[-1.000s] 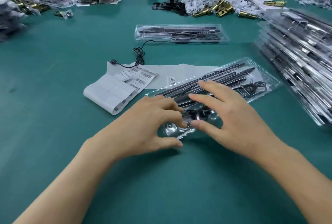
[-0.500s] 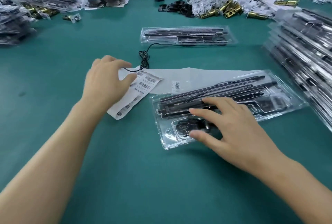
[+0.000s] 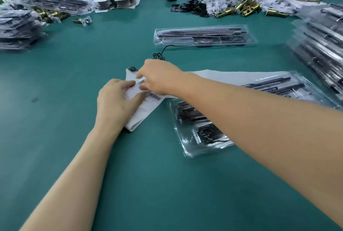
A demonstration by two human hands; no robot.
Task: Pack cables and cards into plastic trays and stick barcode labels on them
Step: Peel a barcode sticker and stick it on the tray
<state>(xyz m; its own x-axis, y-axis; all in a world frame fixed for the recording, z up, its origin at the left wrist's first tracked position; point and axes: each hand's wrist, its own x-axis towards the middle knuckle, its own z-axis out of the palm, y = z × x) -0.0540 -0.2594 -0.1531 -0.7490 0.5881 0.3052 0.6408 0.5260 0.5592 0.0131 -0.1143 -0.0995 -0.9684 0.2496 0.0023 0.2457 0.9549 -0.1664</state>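
I see both hands together over the label sheet (image 3: 141, 114) on the green table (image 3: 74, 75). Left hand (image 3: 115, 101) grips the sheet; right hand (image 3: 159, 76) pinches a barcode label (image 3: 141, 81) at the sheet's upper end. Packed plastic tray (image 3: 196, 147) lies just right of the sheet, under the right forearm, untouched. Second tray (image 3: 204, 35) sits farther back, a loose black cable (image 3: 160, 55) in front of it. Stacked trays (image 3: 323, 41) at far right.
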